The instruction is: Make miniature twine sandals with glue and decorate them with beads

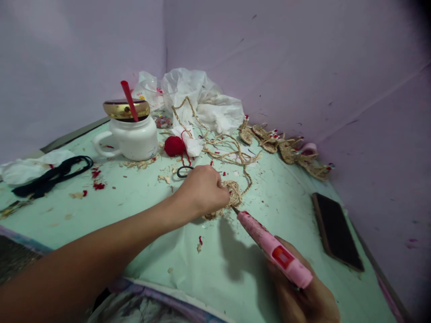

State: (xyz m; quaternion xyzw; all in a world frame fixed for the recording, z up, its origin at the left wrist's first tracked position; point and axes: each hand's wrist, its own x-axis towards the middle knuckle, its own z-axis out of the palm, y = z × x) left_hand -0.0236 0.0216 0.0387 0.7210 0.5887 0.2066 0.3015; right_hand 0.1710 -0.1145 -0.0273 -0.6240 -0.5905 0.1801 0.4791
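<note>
My left hand (208,190) is closed on a coiled piece of braided straw cord (235,193), near the middle of the table. Its fingertips are mostly hidden behind the hand. A tail of the same cord runs from the coil up to a loose tangle (225,146). My right hand (303,287) grips a pink glue gun (266,237) with a red-orange panel on its side. The gun's dark nozzle points up and left, and its tip meets or nearly meets the coil's lower edge.
Behind my left hand are scissors (183,172) and a red yarn ball (174,146). A white mug (134,139) carries a gold-rimmed lid and red stick. Black yarn (54,176) lies left, a phone (336,231) right. Small woven slippers (288,150) line the wall near plastic bags (202,98).
</note>
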